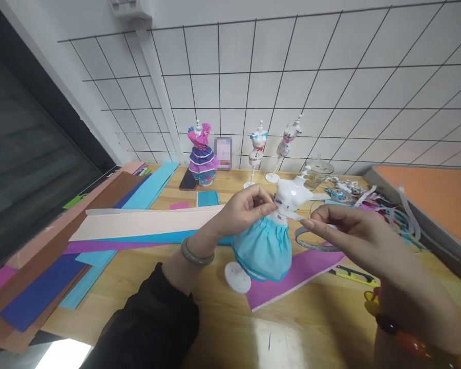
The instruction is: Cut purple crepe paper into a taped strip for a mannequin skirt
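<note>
A small white mannequin (292, 193) in a light blue gathered skirt (263, 248) leans to the right, its round white base (237, 278) tipped off the table. My left hand (249, 207) is closed, thumb and finger pinching a narrow white tape strip (290, 213) against the mannequin's waist. From there the strip runs to my right hand (341, 230), whose thumb and forefinger pinch its other side. Beneath my right fingers is a thin whitish ring (318, 247) that looks like a narrow tape roll, partly hidden by the hand.
Long coloured paper strips (149, 225) cover the left side. A dressed mannequin (202, 154), a phone (188, 180) and two bare mannequins (258, 146) stand or lie toward the wall. Purple paper (292, 279), a yellow cutter (355, 275), scraps (392, 210) and an orange-lined box (434, 200) are right.
</note>
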`<state>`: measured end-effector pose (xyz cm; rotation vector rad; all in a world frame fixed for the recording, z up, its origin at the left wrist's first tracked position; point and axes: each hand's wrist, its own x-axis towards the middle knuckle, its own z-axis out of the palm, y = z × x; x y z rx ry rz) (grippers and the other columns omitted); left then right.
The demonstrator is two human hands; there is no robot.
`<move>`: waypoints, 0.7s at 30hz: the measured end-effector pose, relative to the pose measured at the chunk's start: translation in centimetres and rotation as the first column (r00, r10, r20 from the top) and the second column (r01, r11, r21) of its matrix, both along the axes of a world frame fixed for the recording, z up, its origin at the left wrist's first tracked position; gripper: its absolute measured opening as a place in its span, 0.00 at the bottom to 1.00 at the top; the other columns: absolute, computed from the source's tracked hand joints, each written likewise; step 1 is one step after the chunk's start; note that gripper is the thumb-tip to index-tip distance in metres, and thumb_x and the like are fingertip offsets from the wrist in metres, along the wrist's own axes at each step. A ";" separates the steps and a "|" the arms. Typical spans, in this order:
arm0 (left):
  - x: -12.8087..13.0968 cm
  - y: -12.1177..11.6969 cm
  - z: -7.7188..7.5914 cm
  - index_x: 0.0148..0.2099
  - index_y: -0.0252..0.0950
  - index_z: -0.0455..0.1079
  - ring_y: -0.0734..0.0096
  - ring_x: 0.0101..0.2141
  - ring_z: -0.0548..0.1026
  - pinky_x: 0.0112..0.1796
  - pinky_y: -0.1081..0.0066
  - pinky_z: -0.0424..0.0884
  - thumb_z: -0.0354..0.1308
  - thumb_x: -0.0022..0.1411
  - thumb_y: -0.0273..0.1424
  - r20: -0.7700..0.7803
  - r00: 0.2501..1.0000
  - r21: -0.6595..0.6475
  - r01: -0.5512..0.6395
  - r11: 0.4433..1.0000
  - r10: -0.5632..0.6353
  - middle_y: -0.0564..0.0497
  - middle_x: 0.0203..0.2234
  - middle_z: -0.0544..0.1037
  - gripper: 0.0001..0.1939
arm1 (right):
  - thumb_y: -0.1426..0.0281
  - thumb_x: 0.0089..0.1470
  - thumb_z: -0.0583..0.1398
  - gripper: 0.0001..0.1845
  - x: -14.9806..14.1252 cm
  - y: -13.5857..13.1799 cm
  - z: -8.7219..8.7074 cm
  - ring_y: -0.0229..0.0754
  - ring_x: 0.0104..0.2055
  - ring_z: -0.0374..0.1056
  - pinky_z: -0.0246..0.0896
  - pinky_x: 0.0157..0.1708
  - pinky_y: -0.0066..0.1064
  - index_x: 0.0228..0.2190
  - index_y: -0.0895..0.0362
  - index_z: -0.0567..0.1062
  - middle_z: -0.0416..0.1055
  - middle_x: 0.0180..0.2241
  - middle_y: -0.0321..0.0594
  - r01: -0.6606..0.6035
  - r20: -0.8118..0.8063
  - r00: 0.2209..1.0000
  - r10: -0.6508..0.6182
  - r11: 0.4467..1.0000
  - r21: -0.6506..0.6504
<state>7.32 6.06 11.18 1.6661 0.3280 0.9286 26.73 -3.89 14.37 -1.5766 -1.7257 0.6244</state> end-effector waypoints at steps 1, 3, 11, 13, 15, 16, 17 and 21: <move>-0.1 0.1 0.0 0.31 0.36 0.61 0.74 0.32 0.69 0.34 0.70 0.66 0.58 0.56 0.39 -0.012 1.000 0.039 -0.020 0.999 0.020 0.51 0.29 0.70 0.12 | 0.53 0.48 0.59 0.19 -0.1 -0.2 0.1 0.32 0.19 0.54 0.50 0.15 0.24 0.20 0.55 0.69 0.60 0.18 0.33 0.014 0.015 1.000 -0.014 1.000 -0.003; -0.2 0.1 -0.1 0.31 0.36 0.62 0.73 0.33 0.69 0.36 0.70 0.66 0.56 0.58 0.37 -0.034 0.998 0.115 -0.057 0.992 0.061 0.50 0.30 0.70 0.10 | 0.52 0.48 0.59 0.20 -0.4 -0.4 0.3 0.32 0.17 0.52 0.48 0.13 0.23 0.19 0.55 0.69 0.59 0.17 0.33 0.035 0.049 0.998 -0.035 0.999 -0.001; -0.1 0.0 0.0 0.31 0.34 0.62 0.75 0.34 0.69 0.36 0.72 0.66 0.58 0.57 0.33 0.051 0.999 0.077 0.008 0.997 -0.012 0.51 0.30 0.69 0.09 | 0.52 0.48 0.59 0.19 0.4 -0.2 0.1 0.33 0.20 0.54 0.53 0.17 0.24 0.22 0.55 0.70 0.61 0.20 0.34 0.023 -0.002 1.000 -0.024 0.987 -0.158; 0.0 0.0 -0.1 0.31 0.34 0.62 0.75 0.33 0.69 0.36 0.72 0.65 0.58 0.57 0.33 0.074 0.996 0.037 0.046 0.998 -0.049 0.51 0.30 0.69 0.09 | 0.52 0.48 0.59 0.18 0.8 0.1 -0.2 0.33 0.21 0.54 0.53 0.18 0.24 0.23 0.55 0.70 0.60 0.20 0.33 0.020 -0.032 0.999 -0.027 0.977 -0.211; 0.1 0.0 -0.1 0.31 0.34 0.62 0.75 0.33 0.69 0.36 0.71 0.65 0.59 0.56 0.33 0.089 0.992 -0.002 0.084 0.996 -0.084 0.51 0.30 0.70 0.09 | 0.53 0.48 0.60 0.18 1.1 0.3 -0.5 0.33 0.22 0.55 0.53 0.19 0.24 0.24 0.55 0.71 0.61 0.21 0.33 0.000 -0.055 0.998 -0.012 0.975 -0.223; 0.1 -0.1 -0.2 0.32 0.34 0.63 0.75 0.33 0.69 0.36 0.71 0.65 0.59 0.56 0.33 0.097 0.990 -0.021 0.104 0.994 -0.102 0.51 0.30 0.70 0.10 | 0.53 0.48 0.60 0.17 1.2 0.4 -0.5 0.33 0.23 0.55 0.54 0.19 0.24 0.24 0.55 0.71 0.62 0.22 0.34 -0.016 -0.062 0.998 0.002 0.976 -0.218; 0.2 -0.1 -0.2 0.32 0.34 0.63 0.74 0.33 0.69 0.36 0.71 0.65 0.59 0.56 0.33 0.104 0.987 -0.038 0.125 0.991 -0.121 0.50 0.30 0.70 0.10 | 0.53 0.48 0.60 0.17 1.3 0.5 -0.6 0.33 0.23 0.56 0.54 0.20 0.24 0.24 0.55 0.71 0.62 0.23 0.34 -0.031 -0.067 0.998 0.017 0.978 -0.208; 0.4 -0.2 -0.3 0.31 0.33 0.63 0.74 0.34 0.69 0.36 0.71 0.65 0.60 0.55 0.33 0.129 0.977 -0.092 0.181 0.979 -0.168 0.50 0.30 0.70 0.10 | 0.54 0.48 0.60 0.17 1.3 0.6 -0.6 0.33 0.24 0.59 0.55 0.20 0.23 0.24 0.56 0.72 0.65 0.23 0.34 -0.083 -0.097 0.993 0.067 0.981 -0.177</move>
